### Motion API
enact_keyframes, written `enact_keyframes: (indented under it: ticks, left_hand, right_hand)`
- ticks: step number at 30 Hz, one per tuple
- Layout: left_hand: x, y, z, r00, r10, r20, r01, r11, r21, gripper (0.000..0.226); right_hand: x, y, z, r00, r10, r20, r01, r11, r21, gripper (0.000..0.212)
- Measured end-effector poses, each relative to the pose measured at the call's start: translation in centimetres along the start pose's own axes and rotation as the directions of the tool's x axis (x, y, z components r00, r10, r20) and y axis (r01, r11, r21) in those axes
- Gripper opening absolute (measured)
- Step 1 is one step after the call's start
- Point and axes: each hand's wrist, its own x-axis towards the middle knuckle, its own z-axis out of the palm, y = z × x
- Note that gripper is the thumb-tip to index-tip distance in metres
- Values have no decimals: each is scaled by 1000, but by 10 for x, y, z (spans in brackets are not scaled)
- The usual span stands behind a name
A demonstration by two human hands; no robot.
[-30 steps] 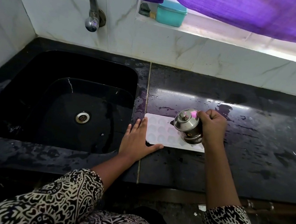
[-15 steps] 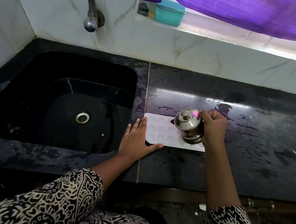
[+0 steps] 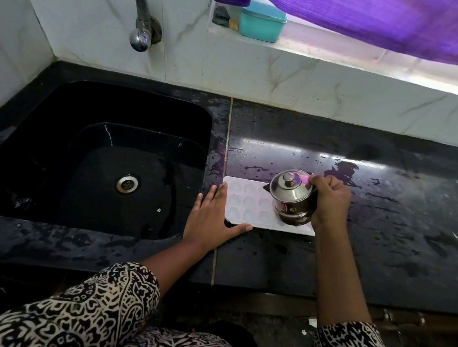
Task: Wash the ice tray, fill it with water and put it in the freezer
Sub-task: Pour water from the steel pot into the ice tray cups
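A white ice tray (image 3: 247, 203) with rounded pockets lies flat on the black counter (image 3: 370, 239), just right of the sink. My left hand (image 3: 211, 219) rests flat against the tray's left edge, fingers straight and thumb along its front edge. My right hand (image 3: 329, 201) grips a small lidded steel kettle (image 3: 293, 197), tilted with its spout pointing left over the tray's right half. The kettle hides the tray's right pockets. No stream of water is visible.
The black sink (image 3: 96, 159) with its drain (image 3: 127, 184) lies to the left, under a steel tap (image 3: 135, 8) on the tiled wall. A teal box (image 3: 262, 21) sits on the window ledge beneath a purple curtain (image 3: 380, 16). The counter is wet.
The kettle has shifted slightly rightward over the tray. My left hand has stayed at the tray's left edge.
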Motion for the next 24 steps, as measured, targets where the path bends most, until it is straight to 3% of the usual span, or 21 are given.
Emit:
enact_keyframes:
  ticks: [3, 7, 19, 24]
  left_hand:
    - [0, 0, 0, 1000, 0, 1, 0, 1000, -3, 122]
    - [-1, 0, 0, 1000, 3, 7, -3, 1000, -11, 121]
    - [-1, 2, -4, 1000, -1, 20, 1, 1000, -13, 119]
    - [-1, 3, -4, 1000, -4, 24, 4, 1000, -5, 118]
  right_hand:
    - [0, -2, -4, 996, 82, -37, -74, 981, 180, 33]
    - [0, -4, -8, 994, 95, -60, -81, 976, 203, 30]
    - [2, -4, -15, 995, -76, -64, 63, 980, -189, 32]
    - [2, -4, -13, 987, -159, -40, 142, 952, -271, 34]
